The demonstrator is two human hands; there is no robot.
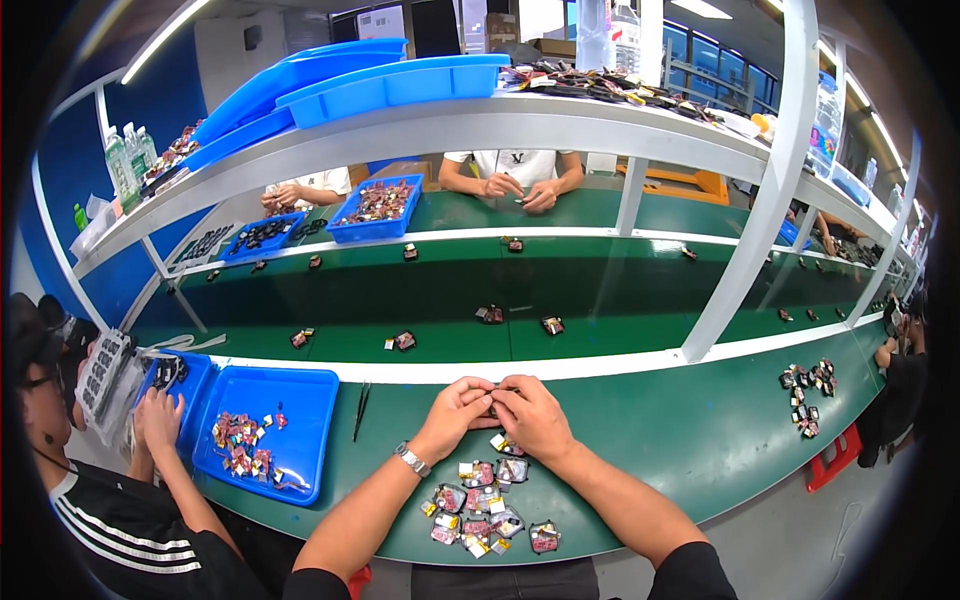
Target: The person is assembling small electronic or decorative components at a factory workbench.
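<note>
My left hand [457,416], with a metal watch on its wrist, and my right hand [535,418] meet over the green worktop [640,430]. Their fingers pinch together around a small dark part [492,404], mostly hidden by the fingertips; it looks like one of the small electronic assemblies. Just below my hands, between my forearms, lies a loose group of such assemblies [480,500]: black-rimmed housings with red circuit boards, silvery pieces and yellow-and-white tabs. Black tweezers [361,411] lie to the left of my left hand, apart from it.
A blue tray [327,420] with several red boards stands at left, beside a co-worker's hands [158,425]. Beyond a white rail [420,370] runs a green belt [450,340] with scattered assemblies. A white post [745,220] rises at right; another assembly group [805,400] lies far right.
</note>
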